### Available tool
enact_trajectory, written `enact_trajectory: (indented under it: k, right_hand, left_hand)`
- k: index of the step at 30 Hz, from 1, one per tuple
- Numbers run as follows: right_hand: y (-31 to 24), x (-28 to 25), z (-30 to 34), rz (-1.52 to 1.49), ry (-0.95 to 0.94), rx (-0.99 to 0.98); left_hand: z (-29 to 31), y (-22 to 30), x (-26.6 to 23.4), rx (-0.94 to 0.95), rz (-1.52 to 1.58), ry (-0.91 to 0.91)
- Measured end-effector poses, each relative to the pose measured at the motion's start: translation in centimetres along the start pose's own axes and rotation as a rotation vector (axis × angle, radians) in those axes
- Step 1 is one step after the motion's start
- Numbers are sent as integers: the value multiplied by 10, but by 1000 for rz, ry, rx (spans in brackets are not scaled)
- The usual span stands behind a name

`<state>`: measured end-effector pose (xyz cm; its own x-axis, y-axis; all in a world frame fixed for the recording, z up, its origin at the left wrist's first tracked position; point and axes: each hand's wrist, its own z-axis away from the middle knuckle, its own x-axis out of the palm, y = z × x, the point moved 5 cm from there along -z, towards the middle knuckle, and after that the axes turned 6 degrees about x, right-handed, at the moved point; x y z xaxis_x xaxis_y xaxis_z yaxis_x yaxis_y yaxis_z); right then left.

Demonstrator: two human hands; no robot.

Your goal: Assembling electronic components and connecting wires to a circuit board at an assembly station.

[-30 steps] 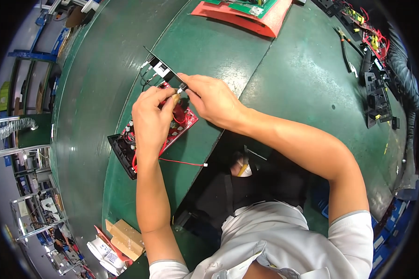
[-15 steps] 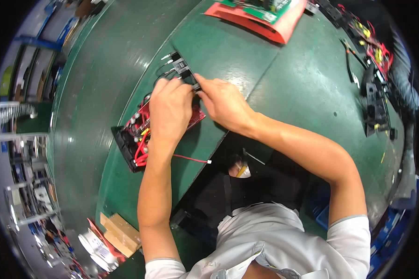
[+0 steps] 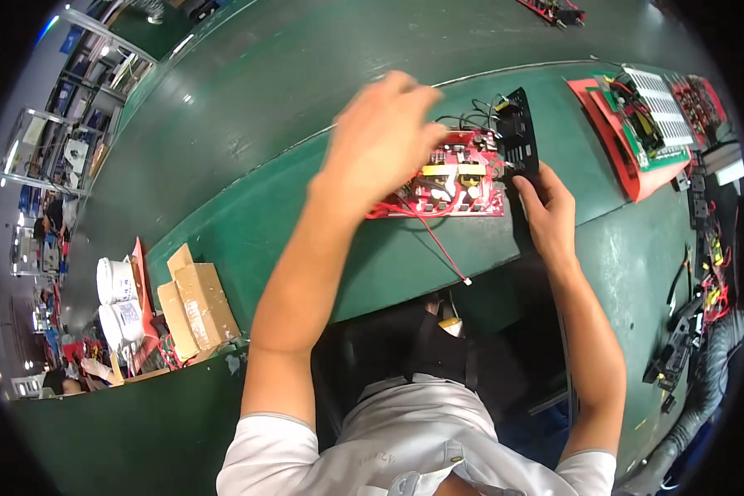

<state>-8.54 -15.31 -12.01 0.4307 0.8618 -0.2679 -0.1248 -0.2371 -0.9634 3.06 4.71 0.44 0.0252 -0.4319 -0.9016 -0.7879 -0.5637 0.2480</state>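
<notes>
A red circuit board (image 3: 463, 202) with components, a yellow strip and red wires lies on the green bench. At its right end a black slotted panel (image 3: 518, 132) stands upright, joined to the board by thin black wires. My right hand (image 3: 550, 211) grips the panel's near lower edge between thumb and fingers. Blurred by motion, my left hand (image 3: 380, 136) is raised over the board's left end and hides it. Its thumb is apart from the fingers, and nothing shows between them. A thin red lead (image 3: 442, 252) with a white plug trails toward the bench's near edge.
An orange-red sheet (image 3: 608, 136) carries a green circuit board (image 3: 661, 136) at the right. Black parts with wires (image 3: 678, 343) lie along the far right. A cardboard box (image 3: 202, 306) and white tubs (image 3: 120, 306) stand at the left. The bench's near edge (image 3: 422, 293) runs before me.
My view has turned, so the board now lies more crosswise. My left hand has left the panel and moved left over the board. The right hand stays on the panel, now at its near edge.
</notes>
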Motion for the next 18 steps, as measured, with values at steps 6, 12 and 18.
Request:
enact_trajectory:
  k: [6,12,18]
  right_hand:
    - [-6,4,1,-19,-28,-12]
    - [35,-38,-21,74,27,-20]
    - [66,-59,-41,-23,-72,81]
  left_hand:
    - [62,-76,2,-296,130,-330]
    - [67,-67,31,-435,387,-254]
    - [81,-72,25,-431,434,-209]
